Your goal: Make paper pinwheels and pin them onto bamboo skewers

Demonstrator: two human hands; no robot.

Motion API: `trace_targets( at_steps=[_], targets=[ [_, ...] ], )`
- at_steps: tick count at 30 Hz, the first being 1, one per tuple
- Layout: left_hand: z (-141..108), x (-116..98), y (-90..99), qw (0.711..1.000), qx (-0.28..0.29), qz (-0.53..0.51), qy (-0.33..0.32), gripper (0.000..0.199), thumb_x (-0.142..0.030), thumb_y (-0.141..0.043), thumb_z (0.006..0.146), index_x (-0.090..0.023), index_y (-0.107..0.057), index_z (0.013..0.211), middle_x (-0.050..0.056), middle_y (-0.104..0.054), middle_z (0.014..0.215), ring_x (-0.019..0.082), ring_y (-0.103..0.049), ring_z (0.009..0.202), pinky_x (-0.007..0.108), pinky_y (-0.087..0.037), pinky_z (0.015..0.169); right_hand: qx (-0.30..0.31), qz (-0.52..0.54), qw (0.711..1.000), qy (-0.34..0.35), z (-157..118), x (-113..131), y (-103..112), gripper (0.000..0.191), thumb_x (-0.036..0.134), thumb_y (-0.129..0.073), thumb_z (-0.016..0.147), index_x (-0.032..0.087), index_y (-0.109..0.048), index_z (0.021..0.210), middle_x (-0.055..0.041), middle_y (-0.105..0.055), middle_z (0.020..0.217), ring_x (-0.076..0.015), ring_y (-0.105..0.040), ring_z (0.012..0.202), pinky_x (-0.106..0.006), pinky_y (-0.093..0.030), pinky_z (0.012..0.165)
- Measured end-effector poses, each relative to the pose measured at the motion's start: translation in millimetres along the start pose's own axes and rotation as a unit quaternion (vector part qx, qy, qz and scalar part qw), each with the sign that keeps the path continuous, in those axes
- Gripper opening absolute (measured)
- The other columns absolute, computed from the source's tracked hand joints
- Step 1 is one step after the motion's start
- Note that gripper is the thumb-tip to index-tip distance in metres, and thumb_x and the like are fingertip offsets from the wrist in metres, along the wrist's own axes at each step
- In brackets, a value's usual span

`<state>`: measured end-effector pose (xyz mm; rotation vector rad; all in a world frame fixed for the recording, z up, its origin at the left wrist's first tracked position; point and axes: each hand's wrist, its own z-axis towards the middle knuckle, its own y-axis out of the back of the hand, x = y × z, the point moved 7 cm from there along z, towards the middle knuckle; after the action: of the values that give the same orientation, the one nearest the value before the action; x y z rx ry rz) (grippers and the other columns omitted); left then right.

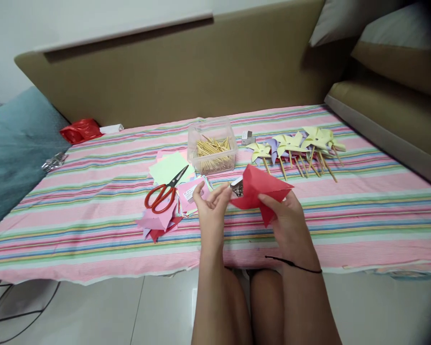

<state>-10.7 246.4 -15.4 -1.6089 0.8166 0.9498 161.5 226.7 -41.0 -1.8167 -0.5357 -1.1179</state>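
A red paper (260, 187) with folded, pointed corners is held in my right hand (287, 211), thumb on its face. My left hand (213, 201) is just left of the paper, fingers curled and thumb apart, nothing visible between them. Behind the paper, small dark metal pieces (238, 188) are partly hidden. Red-handled scissors (161, 194) lie on stacked coloured paper squares, among them a green sheet (167, 166) and a pink one (192, 194). A clear plastic box (211, 132) holds many short wooden sticks (213, 148).
Several yellow and purple pinwheels (289, 143) on sticks lie right of the box, near a small grey box (248, 138). Pink and red paper scraps (160, 220) lie at left. A red bag (81, 131) is at back left on the striped cloth (104, 201).
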Motion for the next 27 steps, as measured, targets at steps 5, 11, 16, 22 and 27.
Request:
trace_targets(
  at_steps=[5,11,16,22,27],
  targets=[
    [-5.5,11.6,-24.9,0.995,0.066,-0.066,0.032,0.085,-0.021,-0.086,0.053,-0.023,-0.035,0.12,0.005,-0.073,0.088,0.017,-0.069,0.081,0.033,-0.049,0.083,-0.021,0.118,0.993,0.0,-5.9,-9.7,-18.5,0.046,0.021,-0.08,0.061,0.021,-0.06,0.102,0.0006,-0.07,0.091,-0.0148,-0.068,0.082,-0.026,-0.055,0.071],
    [-6.6,19.4,-25.1,0.994,-0.04,-0.103,0.015,0.067,-0.02,-0.081,0.06,-0.019,-0.041,0.114,0.001,-0.071,0.078,0.013,-0.067,0.068,0.027,-0.05,0.074,-0.072,0.113,0.99,0.047,-22.4,-13.8,-35.1,0.048,0.02,-0.083,0.056,0.019,-0.057,0.097,-0.0011,-0.07,0.09,-0.0153,-0.068,0.076,-0.031,-0.057,0.075],
    [-5.9,15.6,-19.2,0.992,-0.064,-0.104,0.006,0.071,-0.015,-0.081,0.058,-0.019,-0.038,0.114,0.001,-0.072,0.076,0.013,-0.068,0.066,0.028,-0.051,0.073,-0.098,0.09,0.989,0.061,-28.3,-12.5,-39.0,0.052,0.023,-0.083,0.054,0.02,-0.053,0.096,-0.0021,-0.069,0.091,-0.0172,-0.068,0.077,-0.036,-0.057,0.078],
    [-3.5,8.8,-8.7,0.99,-0.105,-0.096,-0.002,0.066,-0.017,-0.081,0.057,-0.021,-0.038,0.107,0.001,-0.072,0.076,0.015,-0.07,0.068,0.03,-0.052,0.074,-0.1,0.03,0.992,0.077,-20.4,4.6,-23.4,0.054,0.03,-0.079,0.064,0.024,-0.046,0.106,0.0004,-0.066,0.089,-0.016,-0.064,0.08,-0.035,-0.054,0.076],
    [3.7,10.3,2.8,0.985,-0.143,-0.1,-0.004,0.065,-0.016,-0.083,0.053,-0.02,-0.039,0.101,0.002,-0.072,0.072,0.015,-0.069,0.064,0.029,-0.053,0.072,-0.013,-0.031,0.976,0.217,-47.7,77.0,-11.2,0.022,0.033,-0.069,0.077,0.023,-0.053,0.065,0.0049,-0.043,0.058,-0.0103,-0.045,0.054,-0.026,-0.042,0.054]
  ],
)
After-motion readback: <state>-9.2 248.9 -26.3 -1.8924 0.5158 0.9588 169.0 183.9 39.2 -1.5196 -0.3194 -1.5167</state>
